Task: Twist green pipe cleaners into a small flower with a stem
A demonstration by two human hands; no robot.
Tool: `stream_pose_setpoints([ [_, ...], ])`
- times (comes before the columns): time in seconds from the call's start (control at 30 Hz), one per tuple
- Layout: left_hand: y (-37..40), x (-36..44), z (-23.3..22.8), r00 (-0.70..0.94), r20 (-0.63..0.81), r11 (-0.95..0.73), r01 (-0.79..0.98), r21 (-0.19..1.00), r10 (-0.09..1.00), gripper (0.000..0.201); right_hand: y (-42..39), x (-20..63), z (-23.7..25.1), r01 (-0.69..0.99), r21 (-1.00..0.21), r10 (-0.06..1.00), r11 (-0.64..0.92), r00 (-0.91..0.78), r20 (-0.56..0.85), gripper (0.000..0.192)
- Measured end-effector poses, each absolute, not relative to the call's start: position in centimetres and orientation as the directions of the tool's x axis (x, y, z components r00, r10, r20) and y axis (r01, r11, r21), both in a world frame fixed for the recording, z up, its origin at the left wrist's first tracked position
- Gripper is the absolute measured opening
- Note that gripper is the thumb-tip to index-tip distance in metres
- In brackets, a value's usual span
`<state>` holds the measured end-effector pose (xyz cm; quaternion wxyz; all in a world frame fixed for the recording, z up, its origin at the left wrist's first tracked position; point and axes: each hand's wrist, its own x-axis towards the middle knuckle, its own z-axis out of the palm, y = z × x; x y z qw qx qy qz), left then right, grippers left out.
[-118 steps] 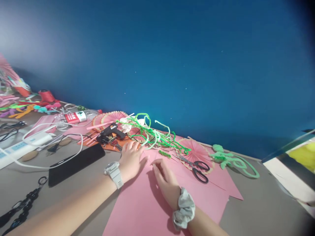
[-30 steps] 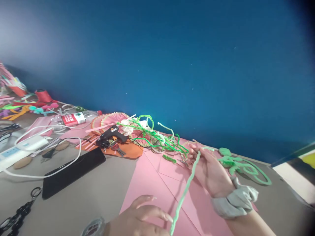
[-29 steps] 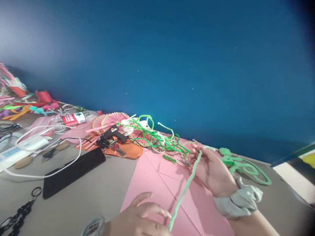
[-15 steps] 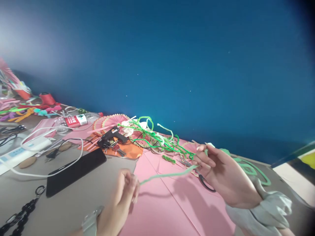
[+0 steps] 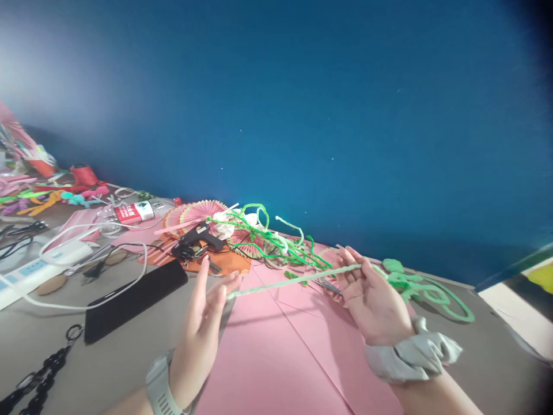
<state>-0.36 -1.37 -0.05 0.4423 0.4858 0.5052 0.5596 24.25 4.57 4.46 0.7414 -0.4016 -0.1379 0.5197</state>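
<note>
A pale green pipe cleaner (image 5: 283, 282) is stretched nearly straight between my two hands, above pink paper sheets (image 5: 276, 351). My left hand (image 5: 203, 328) pinches its left end, with one finger raised away from the others. The right end lies between the thumb and fingers of my right hand (image 5: 374, 302), which is turned palm up with its fingers loosely curled. Scissors (image 5: 328, 285) lie on the paper beside my right hand, their handles mostly hidden behind it. Just behind are bright green pipe cleaners (image 5: 298, 251) in a tangled bunch and a short twisted green piece (image 5: 294, 278).
Pale green coils (image 5: 432, 291) lie right of my right hand. Leftward are a black glue gun (image 5: 196, 239), pink paper fans (image 5: 203, 212), a black phone (image 5: 136, 302), a plastic bottle (image 5: 133, 212), and a power strip (image 5: 47, 262) with a looping white cable. A blue wall (image 5: 302, 115) stands behind.
Both hands have shifted and the pipe cleaner has gone from slightly sagging to nearly straight and higher. My left hand's fingers have uncurled somewhat; my right hand has turned palm up.
</note>
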Motion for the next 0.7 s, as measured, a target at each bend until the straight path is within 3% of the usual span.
stream_pose_setpoints([
  [0.1, -2.9, -0.6, -0.9, 0.145, 0.204, -0.208, 0.012, 0.978, 0.968, 0.048, 5.1, 25.3, 4.8, -0.671, -0.729, 0.859, 0.135, 0.447, -0.252, 0.037],
  [0.17, -3.6, -0.7, -1.1, 0.318, 0.166, -0.164, -0.036, 0.986, 0.933, 0.035, 4.7, 25.6, 5.8, -0.683, -0.725, 0.875, 0.088, 0.401, -0.272, 0.033],
  [0.3, -3.4, -0.6, -0.4, 0.266, -0.013, 0.078, -0.235, 0.969, 0.964, 0.041, 1.7, 22.9, 7.1, -0.609, -0.781, 0.983, -0.137, 0.012, -0.182, 0.009],
  [0.4, -2.6, -0.4, 0.6, 0.263, -0.024, 0.074, -0.185, 0.980, 0.964, 0.029, -1.2, 19.1, 6.3, -0.368, -0.902, 0.965, -0.226, -0.211, -0.155, 0.026],
  [0.47, -2.3, -0.3, 1.1, 0.409, 0.040, 0.034, -0.172, 0.985, 0.911, 0.033, -2.5, 17.2, 5.3, -0.158, -0.985, 0.973, -0.073, -0.228, -0.036, 0.028],
  [0.57, -2.4, -0.2, 1.3, 0.627, 0.113, 0.006, -0.185, 0.983, 0.771, 0.041, -3.1, 16.1, 3.8, 0.134, -0.973, 0.969, 0.189, -0.185, 0.163, 0.027],
  [0.7, -2.8, 0.4, -0.2, 0.708, -0.067, 0.249, -0.156, 0.956, 0.703, 0.032, -1.6, 16.3, 3.1, 0.260, -0.934, 0.962, 0.245, -0.180, 0.203, 0.030],
])
